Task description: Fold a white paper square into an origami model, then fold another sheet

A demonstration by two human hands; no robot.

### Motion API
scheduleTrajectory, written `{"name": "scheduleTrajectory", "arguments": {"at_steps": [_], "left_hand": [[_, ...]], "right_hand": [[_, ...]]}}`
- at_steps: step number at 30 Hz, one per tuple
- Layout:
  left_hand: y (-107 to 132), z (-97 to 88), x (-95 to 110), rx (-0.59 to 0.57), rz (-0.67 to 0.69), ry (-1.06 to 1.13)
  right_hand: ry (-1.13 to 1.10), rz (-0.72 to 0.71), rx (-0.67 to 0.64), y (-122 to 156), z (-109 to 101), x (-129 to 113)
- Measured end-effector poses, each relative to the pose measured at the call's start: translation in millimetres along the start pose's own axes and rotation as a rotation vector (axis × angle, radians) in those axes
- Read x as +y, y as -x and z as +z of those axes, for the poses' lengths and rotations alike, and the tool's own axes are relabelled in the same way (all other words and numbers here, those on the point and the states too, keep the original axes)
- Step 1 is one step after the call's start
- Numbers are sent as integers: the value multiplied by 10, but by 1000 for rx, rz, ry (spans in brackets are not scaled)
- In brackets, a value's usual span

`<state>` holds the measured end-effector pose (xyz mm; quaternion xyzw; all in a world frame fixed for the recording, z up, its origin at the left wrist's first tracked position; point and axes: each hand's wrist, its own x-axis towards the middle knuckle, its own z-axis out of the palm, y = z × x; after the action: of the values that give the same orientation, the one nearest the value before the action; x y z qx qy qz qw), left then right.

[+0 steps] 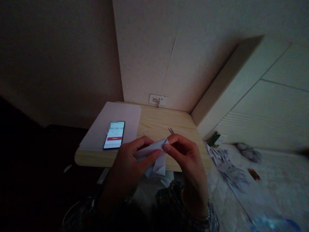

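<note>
A folded sheet of white paper point(159, 165) is held up above the front edge of the small wooden table point(166, 120). My left hand point(135, 161) grips its left side, with the thumb lying across the front of the fold. At the upper right corner, my right hand point(184, 153) pinches the paper between thumb and fingers. Creased flaps hang below the left thumb. Just beyond my right hand, the metal tips of a tool point(171, 130) show on the table; the rest of it is hidden.
A lit phone point(114, 135) lies on a stack of white paper point(125, 111) at the table's left. A wall socket point(158, 99) with a plug sits behind the table. On the bed point(285, 167) at right are crumpled papers point(223, 164) and a grey item point(248, 152).
</note>
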<state>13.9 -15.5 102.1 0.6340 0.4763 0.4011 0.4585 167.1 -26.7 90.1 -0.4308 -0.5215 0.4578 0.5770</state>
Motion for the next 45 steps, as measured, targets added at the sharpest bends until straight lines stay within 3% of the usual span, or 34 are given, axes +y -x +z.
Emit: {"name": "scheduleTrajectory", "arguments": {"at_steps": [8, 15, 25, 29, 34, 45], "left_hand": [[4, 23, -36, -50, -12, 58], [-24, 31, -67, -21, 30, 51], [-59, -21, -89, 171, -20, 109], [-56, -14, -115, 221, 5, 94], [-66, 7, -119, 252, 49, 61], [-58, 45, -88, 356, 43, 30]], "right_hand": [[-27, -4, -16, -17, -42, 32], [-23, -46, 98, 8, 45, 45], [190, 88, -54, -25, -25, 27], [324, 31, -105, -10, -10, 15], [509, -86, 15, 7, 47, -44], [506, -55, -102, -21, 61, -34]]}}
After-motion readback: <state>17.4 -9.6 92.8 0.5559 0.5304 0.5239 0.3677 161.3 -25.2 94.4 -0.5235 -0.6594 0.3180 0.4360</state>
